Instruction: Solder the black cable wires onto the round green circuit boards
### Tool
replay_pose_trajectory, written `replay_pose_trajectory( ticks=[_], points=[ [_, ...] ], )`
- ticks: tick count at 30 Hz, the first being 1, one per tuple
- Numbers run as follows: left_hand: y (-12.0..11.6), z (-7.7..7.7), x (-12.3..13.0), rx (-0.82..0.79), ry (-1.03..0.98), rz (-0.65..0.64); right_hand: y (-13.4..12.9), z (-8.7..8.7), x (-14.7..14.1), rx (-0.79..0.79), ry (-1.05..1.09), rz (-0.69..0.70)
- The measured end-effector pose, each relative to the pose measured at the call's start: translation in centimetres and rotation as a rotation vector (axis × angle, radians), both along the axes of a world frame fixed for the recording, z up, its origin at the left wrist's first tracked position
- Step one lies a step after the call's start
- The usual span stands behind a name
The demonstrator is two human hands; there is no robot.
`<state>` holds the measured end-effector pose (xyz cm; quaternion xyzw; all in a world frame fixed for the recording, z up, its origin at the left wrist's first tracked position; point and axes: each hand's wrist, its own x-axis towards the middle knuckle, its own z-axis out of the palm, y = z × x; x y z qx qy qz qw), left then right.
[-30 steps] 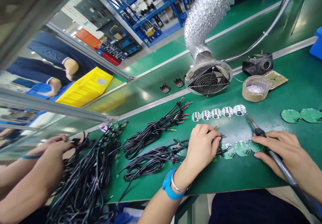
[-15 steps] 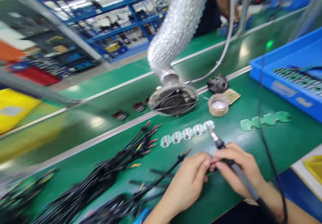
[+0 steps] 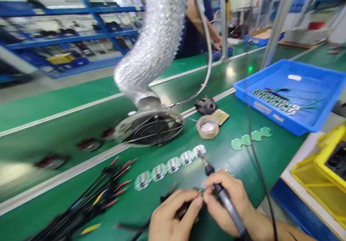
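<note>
My right hand (image 3: 235, 201) is closed round a soldering iron (image 3: 229, 206), its tip over the last board at the right end of a strip of round circuit boards (image 3: 173, 164). Close beside it, my left hand (image 3: 173, 215) pinches a black cable (image 3: 140, 230); the fingers largely hide the held end. The fingertips of both hands nearly meet. Left of them lies a bundle of black cables (image 3: 89, 197) with bared red and yellow wire ends. A second strip of green boards (image 3: 251, 139) rests further right.
A fume hood (image 3: 156, 127) on a silver duct (image 3: 159, 35) hangs behind the boards. Beyond them sit a tape roll (image 3: 207, 127) and a black iron stand (image 3: 206, 106). A blue tray (image 3: 305, 122) holds boards; a yellow bin (image 3: 313, 172) stands right. Another person (image 3: 194, 28) works behind.
The camera view has turned to the right, showing more of the blue tray and yellow bin. Both hands keep their hold, and the iron's tip stays at the strip's right end.
</note>
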<state>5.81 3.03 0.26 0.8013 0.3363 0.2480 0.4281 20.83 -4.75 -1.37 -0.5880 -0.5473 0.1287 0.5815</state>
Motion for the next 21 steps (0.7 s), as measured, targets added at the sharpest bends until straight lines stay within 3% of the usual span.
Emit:
replay_pose_trajectory(
  ticks=[1,4,7,10,21],
  points=[
    [-0.3,0.4,0.1,-0.027,0.008,0.029,-0.3,-0.1,0.0,-0.028,0.016,0.005],
    [-0.7,0.5,0.5,0.096,0.082,0.045,-1.3,-1.0,0.6,-0.109,0.067,0.052],
    [-0.5,-0.6,0.4,0.238,0.213,0.063,-2.0,-1.8,2.3,-0.160,-0.040,-0.001],
    [-0.7,-1.7,0.2,0.343,0.312,0.083,-2.9,-2.0,4.0,-0.105,-0.108,-0.036],
    [-1.0,-2.4,0.3,0.447,0.350,0.064,-3.7,-1.7,5.3,-0.049,-0.187,0.216]
  ],
)
